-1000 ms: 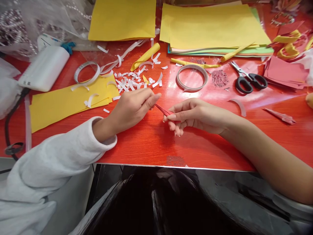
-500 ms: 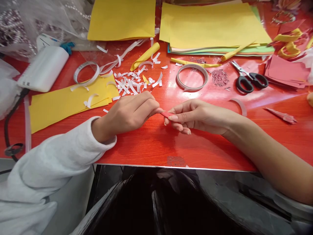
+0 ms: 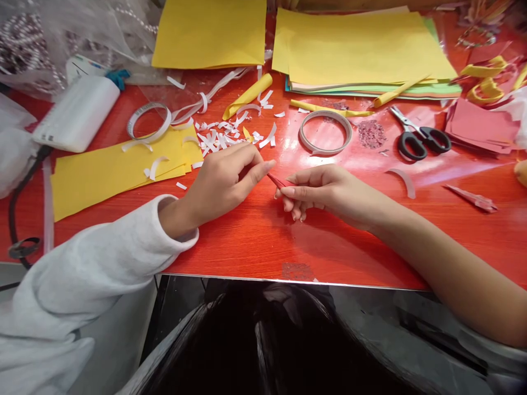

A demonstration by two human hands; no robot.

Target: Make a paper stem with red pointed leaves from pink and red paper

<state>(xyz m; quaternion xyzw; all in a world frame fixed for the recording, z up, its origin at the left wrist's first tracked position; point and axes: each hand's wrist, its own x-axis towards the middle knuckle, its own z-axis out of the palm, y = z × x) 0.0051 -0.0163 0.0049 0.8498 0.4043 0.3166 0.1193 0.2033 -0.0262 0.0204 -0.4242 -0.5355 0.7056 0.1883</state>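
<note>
My right hand (image 3: 319,192) pinches a small rolled red paper cone (image 3: 278,180) between thumb and fingers, its narrow tip pointing up and left. At that tip is my left hand (image 3: 234,178), its thumb stretched forward over the bent index finger. The tip passes under the thumb; the fingertips behind are partly hidden. Both hands are just above the red table, near its front edge. Beyond them lies a roll of double-sided tape (image 3: 325,133). White paper scraps (image 3: 220,137) are strewn behind my left hand.
Yellow sheets (image 3: 362,46) are stacked at the back. Black-handled scissors (image 3: 424,140) and red paper pieces (image 3: 480,126) lie right, near another pink cone (image 3: 471,198). On the left are yellow strips (image 3: 102,181), a second tape roll (image 3: 149,122) and a white corded device (image 3: 76,112).
My left thumb has lifted and straightened at the cone's tip, and more of the cone shows. My right hand has turned the cone slightly, its tip now higher.
</note>
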